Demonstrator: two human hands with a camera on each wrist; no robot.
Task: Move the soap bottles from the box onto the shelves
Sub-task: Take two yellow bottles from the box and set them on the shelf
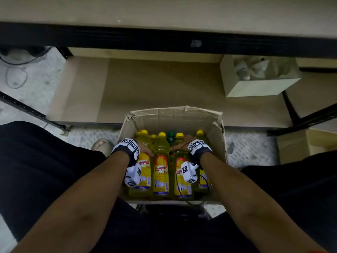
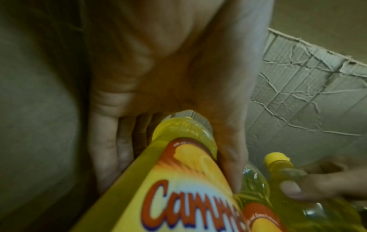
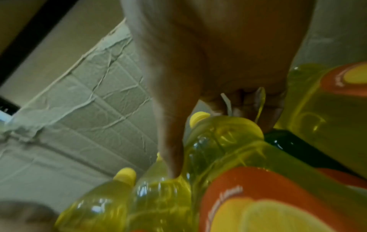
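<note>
An open cardboard box (image 1: 175, 111) stands in front of me with several yellow soap bottles upright in it and one green-capped bottle (image 1: 171, 135). My left hand (image 1: 144, 149) (image 2: 170, 157) grips the shoulder of the leftmost front bottle (image 1: 144, 172) (image 2: 168, 204), thumb on one side, fingers on the other. My right hand (image 1: 179, 146) (image 3: 218, 141) grips the shoulder of another front bottle (image 1: 182, 189) (image 3: 248, 188). One yellow bottle (image 1: 161, 167) stands between them, untouched. Both gripped bottles sit in the box.
A low shelf board (image 1: 145, 88) lies just beyond the box, with a white open box (image 1: 259, 84) on its right part. A higher shelf (image 1: 164, 11) with a dark front rail spans the top. Another carton (image 1: 295, 143) stands at the right. My knees flank the box.
</note>
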